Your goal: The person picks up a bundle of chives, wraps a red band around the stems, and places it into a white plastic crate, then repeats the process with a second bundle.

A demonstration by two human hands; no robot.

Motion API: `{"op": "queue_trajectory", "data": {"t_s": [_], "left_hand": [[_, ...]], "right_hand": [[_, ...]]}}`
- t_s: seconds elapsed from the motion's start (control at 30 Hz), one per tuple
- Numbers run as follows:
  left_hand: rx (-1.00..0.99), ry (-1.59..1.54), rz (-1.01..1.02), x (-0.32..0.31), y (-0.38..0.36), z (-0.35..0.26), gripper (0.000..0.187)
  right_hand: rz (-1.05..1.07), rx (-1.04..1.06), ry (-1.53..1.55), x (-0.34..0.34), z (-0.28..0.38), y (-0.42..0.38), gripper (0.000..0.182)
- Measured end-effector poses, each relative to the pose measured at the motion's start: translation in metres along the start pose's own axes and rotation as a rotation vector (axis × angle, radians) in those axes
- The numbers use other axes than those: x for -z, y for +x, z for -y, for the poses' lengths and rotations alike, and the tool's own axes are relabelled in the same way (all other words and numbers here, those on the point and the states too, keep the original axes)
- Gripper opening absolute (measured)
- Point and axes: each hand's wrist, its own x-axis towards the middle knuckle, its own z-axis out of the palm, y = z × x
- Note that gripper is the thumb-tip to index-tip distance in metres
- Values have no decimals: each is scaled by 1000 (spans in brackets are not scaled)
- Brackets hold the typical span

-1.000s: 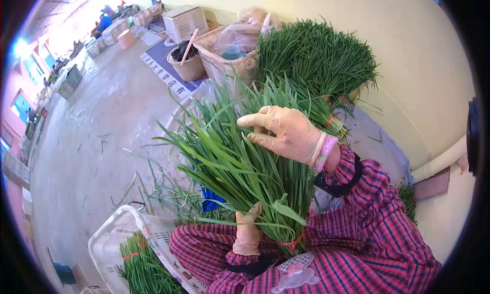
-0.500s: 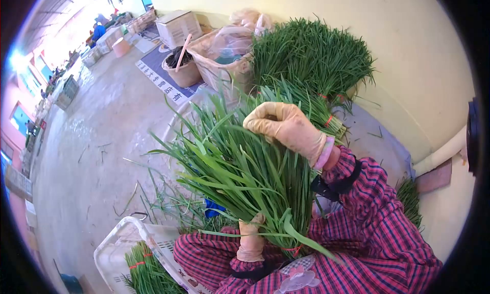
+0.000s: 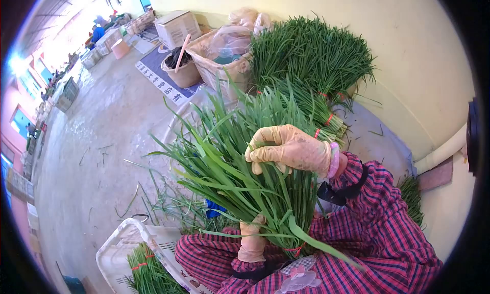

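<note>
A large bundle of garlic chives (image 3: pixel 265 192), bound near its base with a red band (image 3: pixel 294 250), leans across my lap with its leaf tips fanned away from me. My gloved left hand (image 3: pixel 251 241) is closed around the bundle's lower left side; its fingertips are partly hidden by leaves. Over the upper leaves, my gloved right hand (image 3: pixel 295 150) is curled, thumb and fingers closing on chive leaves. Exactly which leaves it pinches is hard to see. One broad leaf hangs loose past the band toward the lower right.
At lower left a white plastic basket (image 3: pixel 122 238) holds banded chives. More chive bundles (image 3: pixel 314 54) are piled against the wall. Behind stand a lined basket (image 3: pixel 219 72), a bucket (image 3: pixel 182 75) and a carton (image 3: pixel 177 26). Loose leaves (image 3: pixel 168 202) litter the floor.
My right hand has moved down toward the middle of the bundle, its fingers lower among the leaves. The loose leaf at lower right reaches further right. My left hand stays in place.
</note>
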Motion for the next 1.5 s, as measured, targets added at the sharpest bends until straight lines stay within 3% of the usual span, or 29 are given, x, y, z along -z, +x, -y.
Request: {"op": "queue_trajectory", "data": {"t_s": [0.1,0.17,0.3,0.37,0.43,0.5,0.57,0.6,0.7,0.77,0.9,0.93,1.07,1.1,1.17,1.2,1.27,1.37,1.5], "left_hand": [[-18,-70,-14,-15,-5,-6,39],[-47,-121,-22,-13,-3,-4,40],[-116,-39,29,-4,4,5,45],[-121,51,-42,-6,5,5,41],[-116,57,-58,-16,2,0,39],[-112,62,-73,-24,-4,-6,38],[-70,-27,15,-27,-8,-12,42],[-73,-29,11,-24,-6,-11,42],[-65,38,-9,-20,-4,-11,37],[-45,-6,-29,-29,-7,-14,34],[-128,46,1,-20,0,-4,40],[-128,33,-6,-22,-1,-4,31],[-42,54,-69,-34,-4,-13,25],[-40,50,-76,-34,-4,-14,25],[-31,93,-26,-31,-4,-14,24],[-35,68,-4,-32,-4,-14,22],[-49,50,0,-30,-4,-11,20],[-61,71,-8,-24,0,-4,20],[-62,69,10,-27,-3,-9,21]], "right_hand": [[26,-18,33,-4,-9,0,16],[-76,237,153,-8,-31,10,17],[-209,11,63,-6,-4,2,19],[-195,59,86,-8,-1,4,28],[-257,285,-157,-8,-13,20,37],[-205,215,-260,-7,-2,23,38],[-122,300,-482,-6,-3,30,36],[-92,215,-315,-8,-2,32,31],[-48,217,-71,-10,-9,38,23],[-98,25,-34,-12,2,25,16],[-183,109,17,-9,-17,31,16],[-215,131,45,-9,-21,32,16],[-334,124,29,-10,-10,26,17],[-352,211,42,-12,-5,23,19],[-339,419,-98,-20,-3,23,23],[-337,415,-98,-23,-4,23,23],[39,674,-685,-26,-9,24,32],[117,448,-992,-41,-6,21,40],[148,308,-1161,-51,3,26,40]]}}
